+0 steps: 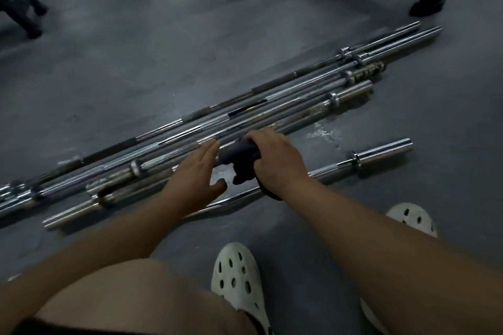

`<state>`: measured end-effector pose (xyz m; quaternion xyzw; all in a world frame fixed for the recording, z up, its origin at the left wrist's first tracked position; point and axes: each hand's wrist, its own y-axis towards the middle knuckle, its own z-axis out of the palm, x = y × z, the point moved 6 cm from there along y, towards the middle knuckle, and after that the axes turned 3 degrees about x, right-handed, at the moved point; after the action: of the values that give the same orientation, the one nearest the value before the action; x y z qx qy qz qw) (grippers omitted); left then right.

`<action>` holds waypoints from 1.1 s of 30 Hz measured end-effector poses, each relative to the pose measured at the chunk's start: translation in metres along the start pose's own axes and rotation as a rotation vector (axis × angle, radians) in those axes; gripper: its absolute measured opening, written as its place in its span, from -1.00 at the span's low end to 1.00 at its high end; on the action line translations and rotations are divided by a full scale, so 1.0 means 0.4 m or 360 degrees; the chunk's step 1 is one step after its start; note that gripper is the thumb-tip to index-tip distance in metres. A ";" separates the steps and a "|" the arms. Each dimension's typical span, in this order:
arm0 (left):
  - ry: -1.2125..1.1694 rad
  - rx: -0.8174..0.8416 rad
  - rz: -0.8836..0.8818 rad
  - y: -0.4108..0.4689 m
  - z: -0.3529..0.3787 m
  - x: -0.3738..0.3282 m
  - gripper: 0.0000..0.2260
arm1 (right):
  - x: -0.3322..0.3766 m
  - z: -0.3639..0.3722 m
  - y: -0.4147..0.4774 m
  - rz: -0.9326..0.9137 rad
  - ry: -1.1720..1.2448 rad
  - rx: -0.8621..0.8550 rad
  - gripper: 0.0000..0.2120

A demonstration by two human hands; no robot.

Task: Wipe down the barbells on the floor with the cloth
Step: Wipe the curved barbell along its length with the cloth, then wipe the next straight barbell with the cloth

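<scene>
Right hand (275, 155) curled round a dark cloth (239, 158), bunched over the shaft of one bar; left hand (198, 174) flat with straight fingers just left of the cloth, holding nothing, contact with the steel not clear. The barbells (272, 106) lie side by side on the floor (136, 62), running near-left to far-right, with the nearest bar (381, 155) set apart. Judgement: bars heavy, rigid, smooth chrome, likely to roll, so steady the shaft rather than lift it; the cloth is soft and light, best wrapped round the shaft.
</scene>
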<state>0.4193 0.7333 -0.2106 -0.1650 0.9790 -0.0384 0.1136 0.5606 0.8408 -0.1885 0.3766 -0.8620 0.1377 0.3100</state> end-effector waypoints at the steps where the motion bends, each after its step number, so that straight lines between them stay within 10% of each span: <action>1: -0.0023 0.0016 -0.0001 0.017 0.020 -0.003 -0.20 | -0.013 0.005 0.011 0.0009 -0.0005 0.0022 -0.49; 20: -0.0086 -0.0303 -0.0082 0.090 -0.103 -0.154 -0.18 | -0.077 -0.265 -0.040 -0.0197 -0.0244 0.0030 -0.42; 33: -0.0123 -0.0018 0.0166 0.239 0.096 -0.257 -0.24 | -0.345 -0.262 -0.001 0.0110 -0.0177 -0.0039 -0.43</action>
<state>0.4927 0.8559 -0.2373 -0.1159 0.9813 -0.0205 0.1521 0.6783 0.9676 -0.1958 0.3499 -0.8920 0.1167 0.2613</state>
